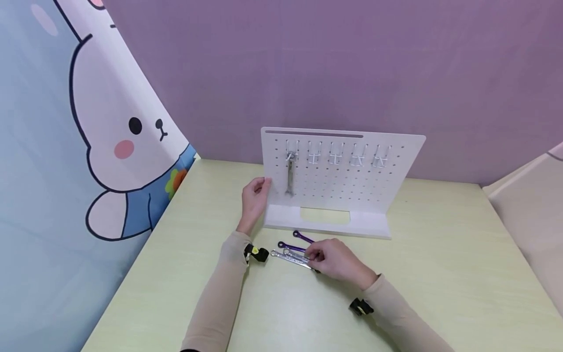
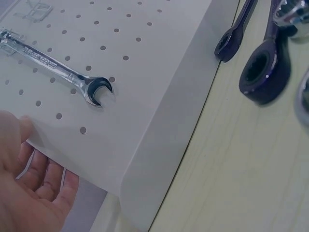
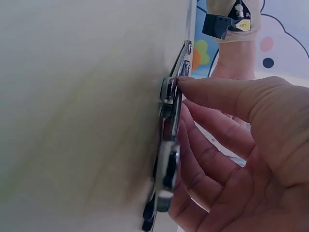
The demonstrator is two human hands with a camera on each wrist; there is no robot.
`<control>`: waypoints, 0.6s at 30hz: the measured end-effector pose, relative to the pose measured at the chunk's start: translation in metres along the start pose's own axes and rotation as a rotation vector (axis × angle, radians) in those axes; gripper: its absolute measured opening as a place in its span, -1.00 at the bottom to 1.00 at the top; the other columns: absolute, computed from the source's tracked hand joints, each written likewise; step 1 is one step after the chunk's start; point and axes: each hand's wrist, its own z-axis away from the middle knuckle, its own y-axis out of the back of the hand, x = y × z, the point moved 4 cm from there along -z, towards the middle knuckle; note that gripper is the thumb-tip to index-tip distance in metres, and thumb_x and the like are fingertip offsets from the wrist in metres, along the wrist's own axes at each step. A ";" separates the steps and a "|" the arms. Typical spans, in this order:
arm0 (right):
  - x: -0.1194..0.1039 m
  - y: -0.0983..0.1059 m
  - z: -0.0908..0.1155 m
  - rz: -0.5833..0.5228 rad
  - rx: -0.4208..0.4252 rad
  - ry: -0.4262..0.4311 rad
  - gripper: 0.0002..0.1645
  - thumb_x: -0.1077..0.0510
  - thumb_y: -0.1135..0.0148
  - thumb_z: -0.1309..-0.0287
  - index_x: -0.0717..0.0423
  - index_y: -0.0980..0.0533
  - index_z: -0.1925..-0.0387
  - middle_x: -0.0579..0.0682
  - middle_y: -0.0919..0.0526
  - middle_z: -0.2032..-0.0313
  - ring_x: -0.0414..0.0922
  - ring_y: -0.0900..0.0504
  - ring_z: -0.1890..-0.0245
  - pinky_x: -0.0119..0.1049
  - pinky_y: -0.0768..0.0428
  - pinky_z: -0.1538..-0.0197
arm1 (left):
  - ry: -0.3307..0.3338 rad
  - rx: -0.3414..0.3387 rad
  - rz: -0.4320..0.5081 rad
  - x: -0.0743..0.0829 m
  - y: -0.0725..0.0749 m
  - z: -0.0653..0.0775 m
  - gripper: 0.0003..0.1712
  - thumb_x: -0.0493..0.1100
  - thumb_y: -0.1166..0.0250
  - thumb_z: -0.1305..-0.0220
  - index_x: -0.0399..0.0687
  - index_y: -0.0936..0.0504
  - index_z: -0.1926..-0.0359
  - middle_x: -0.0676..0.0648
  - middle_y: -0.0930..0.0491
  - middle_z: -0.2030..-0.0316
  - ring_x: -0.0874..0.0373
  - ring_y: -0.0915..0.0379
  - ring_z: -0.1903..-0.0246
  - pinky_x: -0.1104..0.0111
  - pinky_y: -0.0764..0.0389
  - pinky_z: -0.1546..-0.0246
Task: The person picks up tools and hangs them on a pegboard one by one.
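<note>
Gripping pegboard [image 1: 338,182], left hand [image 1: 255,199]; touching wrenches [image 1: 290,257], right hand [image 1: 336,259].

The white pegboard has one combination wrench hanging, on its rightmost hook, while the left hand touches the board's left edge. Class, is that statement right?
Not quite: the head view shows the combination wrench on the leftmost hook of the white pegboard, not the rightmost. It is the only one hanging, and the left hand does touch the left edge.
</note>
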 end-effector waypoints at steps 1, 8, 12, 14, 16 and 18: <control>0.000 0.000 0.000 0.001 0.002 0.000 -0.82 0.27 -0.46 -0.24 0.11 -0.76 0.11 -0.15 -0.78 0.33 -0.36 -0.60 0.39 -0.46 -0.60 0.27 | 0.000 0.000 0.000 0.000 0.000 0.000 -0.62 -0.05 -0.26 -0.58 -0.31 -0.70 -0.10 -0.33 -0.75 0.00 -0.13 -0.66 -0.02 0.12 -0.64 -0.18; 0.000 -0.002 0.000 -0.004 -0.003 0.020 -0.83 0.30 -0.45 -0.24 0.13 -0.76 0.13 -0.11 -0.80 0.32 -0.37 -0.62 0.37 -0.48 -0.62 0.25 | 0.012 0.001 -0.002 -0.001 0.000 0.000 -0.63 -0.05 -0.27 -0.58 -0.30 -0.70 -0.10 -0.32 -0.76 -0.01 -0.10 -0.66 0.00 0.18 -0.64 -0.14; 0.000 -0.002 0.000 -0.021 -0.007 0.024 -0.82 0.30 -0.45 -0.22 0.13 -0.76 0.14 -0.12 -0.80 0.33 -0.38 -0.59 0.41 -0.47 -0.60 0.29 | 0.010 0.008 -0.008 -0.001 0.001 0.000 -0.64 -0.05 -0.27 -0.58 -0.29 -0.71 -0.08 -0.31 -0.76 0.02 -0.06 -0.66 0.03 0.27 -0.63 -0.08; 0.000 -0.002 -0.001 -0.029 -0.007 0.025 -0.81 0.31 -0.46 -0.19 0.12 -0.77 0.14 -0.14 -0.78 0.34 -0.38 -0.56 0.42 -0.47 -0.58 0.31 | 0.004 0.009 -0.007 0.000 0.001 0.000 -0.64 -0.05 -0.27 -0.58 -0.29 -0.72 -0.07 -0.31 -0.76 0.04 -0.05 -0.66 0.05 0.31 -0.62 -0.04; 0.000 -0.003 -0.001 -0.034 -0.009 0.023 -0.79 0.32 -0.46 -0.17 0.10 -0.77 0.14 -0.17 -0.76 0.35 -0.37 -0.52 0.44 -0.46 -0.54 0.32 | 0.000 0.008 -0.006 0.000 0.001 0.000 -0.64 -0.05 -0.27 -0.58 -0.30 -0.72 -0.06 -0.31 -0.76 0.06 -0.05 -0.65 0.07 0.34 -0.61 -0.01; 0.001 -0.003 0.000 -0.035 -0.011 0.022 -0.77 0.33 -0.45 -0.16 0.09 -0.77 0.14 -0.20 -0.74 0.36 -0.37 -0.51 0.44 -0.46 -0.53 0.31 | -0.002 0.008 -0.005 0.000 0.000 0.000 -0.64 -0.06 -0.27 -0.59 -0.30 -0.72 -0.06 -0.32 -0.76 0.06 -0.06 -0.65 0.07 0.35 -0.60 -0.01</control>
